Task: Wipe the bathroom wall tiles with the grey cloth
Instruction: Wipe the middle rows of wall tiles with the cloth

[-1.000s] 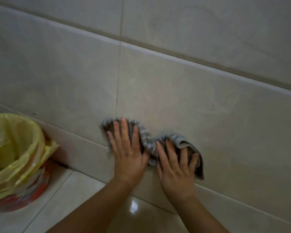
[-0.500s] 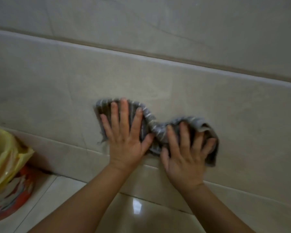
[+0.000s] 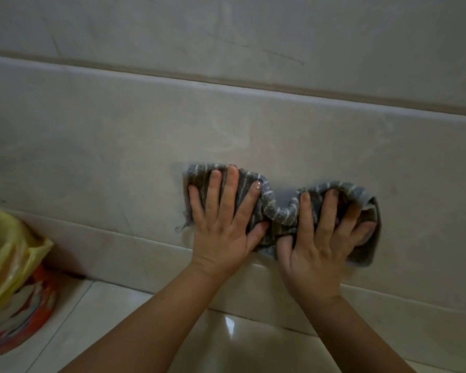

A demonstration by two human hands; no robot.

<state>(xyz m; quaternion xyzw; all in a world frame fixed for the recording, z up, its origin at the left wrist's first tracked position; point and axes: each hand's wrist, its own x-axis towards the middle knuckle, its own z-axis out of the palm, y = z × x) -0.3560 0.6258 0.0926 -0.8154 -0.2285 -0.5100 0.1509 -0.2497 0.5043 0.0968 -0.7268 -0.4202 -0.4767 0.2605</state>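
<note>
A grey cloth (image 3: 279, 211) with pale stripes is pressed flat against the beige wall tiles (image 3: 119, 157), just above the low skirting tile. My left hand (image 3: 223, 224) lies spread on the cloth's left part, fingers pointing up. My right hand (image 3: 320, 238) presses the right part, where the cloth bunches and folds over the fingertips. Between the two hands the cloth buckles into a ridge. Both palms hide the cloth's lower edge.
A round bin (image 3: 16, 305) with an orange and white pattern and a yellow plastic liner stands on the glossy floor tiles (image 3: 119, 332) at the lower left, against the wall. A dark grout line (image 3: 253, 86) runs across the wall above the hands.
Both hands and the cloth have slid to the right along the wall tile, away from the bin. The right end of the cloth has bunched up more.
</note>
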